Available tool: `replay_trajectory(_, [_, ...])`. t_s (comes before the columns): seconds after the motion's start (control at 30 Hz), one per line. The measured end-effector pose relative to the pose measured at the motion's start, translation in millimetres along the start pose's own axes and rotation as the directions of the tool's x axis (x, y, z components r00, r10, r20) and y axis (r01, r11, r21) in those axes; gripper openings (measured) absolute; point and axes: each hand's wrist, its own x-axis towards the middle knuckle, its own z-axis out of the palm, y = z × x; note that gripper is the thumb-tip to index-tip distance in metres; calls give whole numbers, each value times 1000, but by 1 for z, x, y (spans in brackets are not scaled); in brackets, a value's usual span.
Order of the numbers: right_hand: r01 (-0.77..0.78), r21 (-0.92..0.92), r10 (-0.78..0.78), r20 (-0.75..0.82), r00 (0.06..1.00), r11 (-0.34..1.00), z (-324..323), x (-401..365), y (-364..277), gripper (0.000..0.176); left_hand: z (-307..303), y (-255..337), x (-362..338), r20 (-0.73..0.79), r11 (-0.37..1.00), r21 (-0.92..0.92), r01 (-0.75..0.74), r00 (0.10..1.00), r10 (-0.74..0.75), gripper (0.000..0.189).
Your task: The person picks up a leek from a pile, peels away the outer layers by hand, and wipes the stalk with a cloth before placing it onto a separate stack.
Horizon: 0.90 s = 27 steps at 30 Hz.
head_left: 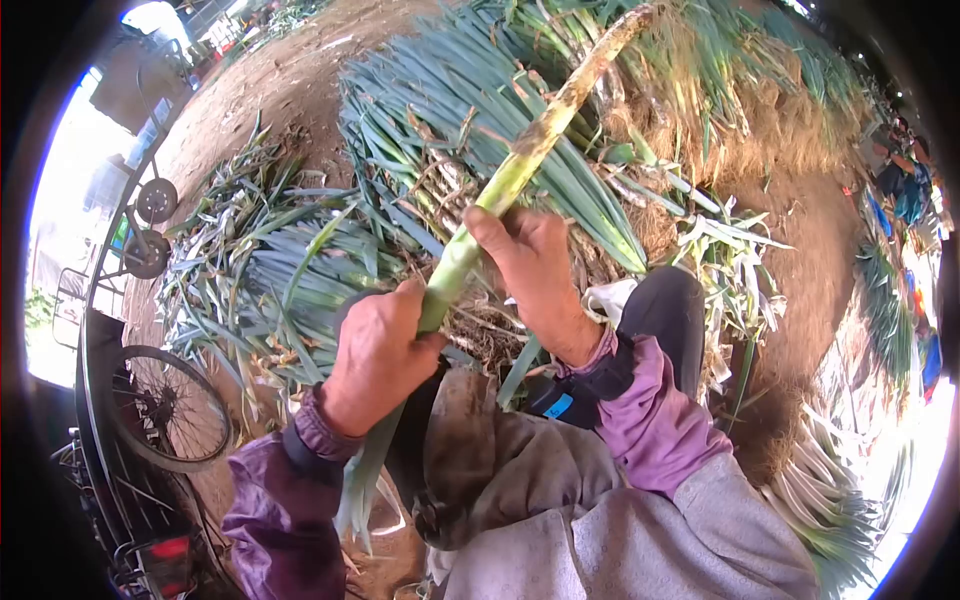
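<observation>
A long green onion stalk (515, 165) runs diagonally in front of me, its dirty, brownish end pointing to the upper right. My left hand (375, 355) is closed round its lower green part, and leaves hang down below that hand. Higher on the stalk, my right hand (530, 270) grips it with the thumb along the top. Behind it lies a large pile of green onions (430, 100) with long blue-green leaves. Another heap of leafy stalks (290, 270) is to the left of my hands.
A bicycle wheel (170, 408) and a cart frame with small wheels (150, 255) stand at the left. Pale stalks (815, 480) lie at the lower right. Rooty bundles (790, 130) fill the upper right. Another person (905, 165) is at the far right.
</observation>
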Motion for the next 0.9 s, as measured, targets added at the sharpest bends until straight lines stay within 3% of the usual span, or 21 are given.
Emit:
replay_trajectory(0.03, [-4, 30, 3, 26, 1000, 1000, 2, 0, -2, 30, -4, -9, 7, 6, 999, -38, -24, 1000, 24, 27])
replay_trajectory(0.07, [101, -1, -100, 88, 991, 995, -4, 4, 16, 30, -14, -13, 11, 42, 990, -128, -54, 997, 60, 17])
replay_trajectory(0.13, [332, -119, -332, 18, 943, 936, 14, -4, 20, 29, -31, -13, 19, 157, 971, -232, 62, 987, -26, 19])
replay_trajectory(0.2, [289, -144, -263, 172, 949, 947, 13, -7, 28, 30, -43, -11, 22, 332, 940, -293, 172, 941, -69, 20])
replay_trajectory(0.27, [158, -77, -109, 436, 893, 985, -7, -1, 25, 33, -37, -12, 19, 395, 845, -444, 297, 912, -112, 21])
replay_trajectory(0.3, [188, -25, -159, 431, 888, 982, -5, -3, 27, 35, -34, -12, 17, 441, 777, -508, 373, 887, -138, 21])
replay_trajectory(0.33, [231, -38, -193, 427, 883, 972, -5, -5, 28, 36, -38, -2, 18, 421, 856, -423, 299, 901, -106, 21])
replay_trajectory(0.43, [387, -201, -272, 435, 858, 900, -7, -2, 33, 39, -18, -5, 11, 301, 830, -510, 225, 951, -73, 21])
replay_trajectory(0.53, [450, -337, -301, 412, 860, 827, -9, -1, 34, 36, -4, 0, 4, 83, 885, -455, 99, 994, -69, 22])
replay_trajectory(0.6, [376, -292, -267, 354, 897, 879, -4, -6, 44, 34, 0, 10, -2, 50, 918, -369, 146, 989, -137, 23])
replay_trajectory(0.63, [267, -260, -177, 323, 930, 928, -2, -10, 47, 34, 1, 11, -5, 29, 931, -323, 169, 985, -169, 24])
replay_trajectory(0.7, [55, -194, 1, 278, 961, 980, 0, -16, 50, 36, 14, 0, -12, -95, 982, -180, 53, 993, -71, 24])
replay_trajectory(0.73, [150, -105, -120, 249, 961, 983, 4, -17, 46, 36, 19, -6, -14, -156, 995, -99, -12, 988, -4, 24])
replay_trajectory(0.8, [-78, 95, 48, 290, 956, 992, -2, -22, 30, 34, 22, -15, -15, -174, 1000, -24, 12, 985, -16, 22])
replay_trajectory(0.87, [-125, 172, 69, 300, 951, 977, -15, -18, 15, 33, 32, -32, -19, -218, 995, 97, 11, 976, 10, 24])
replay_trajectory(0.9, [-35, 205, -59, 434, 899, 978, -36, -9, -1, 33, 34, -40, -19, -224, 989, 145, 32, 975, 1, 25])
